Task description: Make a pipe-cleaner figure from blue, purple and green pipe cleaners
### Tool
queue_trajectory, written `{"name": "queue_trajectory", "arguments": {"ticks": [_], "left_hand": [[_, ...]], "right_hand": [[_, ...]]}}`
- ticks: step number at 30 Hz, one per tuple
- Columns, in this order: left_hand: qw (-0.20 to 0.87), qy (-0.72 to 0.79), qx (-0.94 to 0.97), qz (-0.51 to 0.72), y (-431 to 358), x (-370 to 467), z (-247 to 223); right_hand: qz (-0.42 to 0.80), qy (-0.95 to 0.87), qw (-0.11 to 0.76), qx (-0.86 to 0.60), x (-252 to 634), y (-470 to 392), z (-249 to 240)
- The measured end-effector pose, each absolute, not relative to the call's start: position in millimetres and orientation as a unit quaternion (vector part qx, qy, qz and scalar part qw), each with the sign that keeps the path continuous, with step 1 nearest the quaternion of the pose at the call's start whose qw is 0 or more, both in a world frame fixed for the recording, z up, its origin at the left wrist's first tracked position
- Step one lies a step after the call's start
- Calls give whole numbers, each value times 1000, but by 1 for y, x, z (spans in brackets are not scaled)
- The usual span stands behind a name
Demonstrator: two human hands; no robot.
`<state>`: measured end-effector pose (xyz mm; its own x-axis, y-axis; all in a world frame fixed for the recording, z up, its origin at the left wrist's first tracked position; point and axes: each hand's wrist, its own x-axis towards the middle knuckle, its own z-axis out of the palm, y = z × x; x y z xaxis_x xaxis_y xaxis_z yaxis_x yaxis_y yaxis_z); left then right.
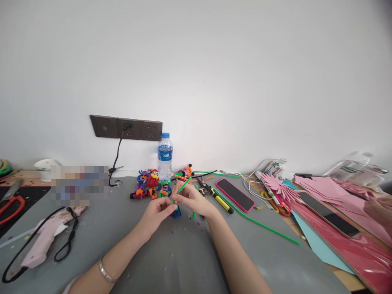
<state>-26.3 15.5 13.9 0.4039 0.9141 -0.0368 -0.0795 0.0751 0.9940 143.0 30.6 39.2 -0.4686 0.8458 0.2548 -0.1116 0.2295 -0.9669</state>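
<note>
My left hand (pixel 161 210) and my right hand (pixel 191 200) meet over the grey mat. Between their closed fingertips is a green pipe cleaner (pixel 184 185), its free end slanting up to the right. A small blue piece (pixel 176 213) shows just under the fingers; whether it is joined to the green one is hard to tell. Just behind my hands stand several colourful pipe-cleaner figures, among them a red and yellow one (pixel 153 178). The pliers (pixel 204 184) and a yellow-black handled tool (pixel 223 203) lie right of my right hand.
A water bottle (pixel 165 157) stands by the wall. A pink glue gun (pixel 41 245) with its black cord lies left. To the right are a pink-edged phone (pixel 235 195), a long green pipe cleaner (pixel 269 229), pink paper (pixel 352 208) and another person's hand (pixel 379 210).
</note>
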Motion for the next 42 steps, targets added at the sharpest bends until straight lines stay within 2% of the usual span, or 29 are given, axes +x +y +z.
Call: {"name": "queue_trajectory", "arguments": {"ticks": [9,18,28,42], "left_hand": [[607,382,563,410,17,-27,16],[622,397,465,489,19,-29,17],[642,381,387,541,19,-27,18],[640,367,359,572,23,-29,16]], "right_hand": [[525,-658,455,-290,141,33,35],[478,-662,497,-292,137,33,35],[450,-687,499,-278,136,35,32],[495,-659,493,-278,122,34,22]]}}
